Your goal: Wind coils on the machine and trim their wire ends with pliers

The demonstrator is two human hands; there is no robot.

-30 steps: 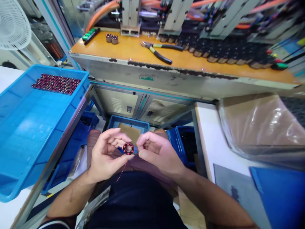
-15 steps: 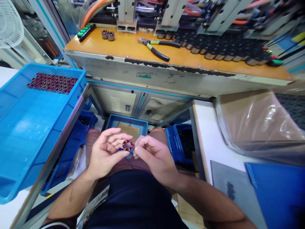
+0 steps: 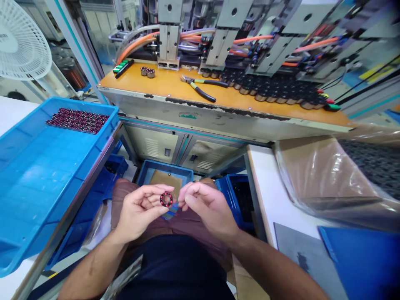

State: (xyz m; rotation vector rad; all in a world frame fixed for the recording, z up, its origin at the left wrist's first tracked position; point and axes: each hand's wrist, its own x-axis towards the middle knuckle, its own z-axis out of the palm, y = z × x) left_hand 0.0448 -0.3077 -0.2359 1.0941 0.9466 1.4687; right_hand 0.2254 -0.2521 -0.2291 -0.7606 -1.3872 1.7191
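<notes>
I have the wound ring [image 3: 162, 201] pinched between thumb and fingers of my left hand [image 3: 139, 211], its round face turned up towards me; being a ring, it shows no long axis. My right hand [image 3: 211, 209] is just beside it on the other side, fingers curled in towards the thumb, the tips a small gap from the ring's rim; whether they pinch a fine wire I cannot tell. The left is nearer, since it holds the ring. Both hands are over my lap, no counter under them. Left of my fingers sits a blue tray [image 3: 46, 179] with rows of similar rings [image 3: 78, 120] at its far end. Ahead, beyond my fingertips, is an orange counter [image 3: 125, 83] bearing pliers [image 3: 203, 91]; to the right, a white counter [image 3: 265, 175].
</notes>
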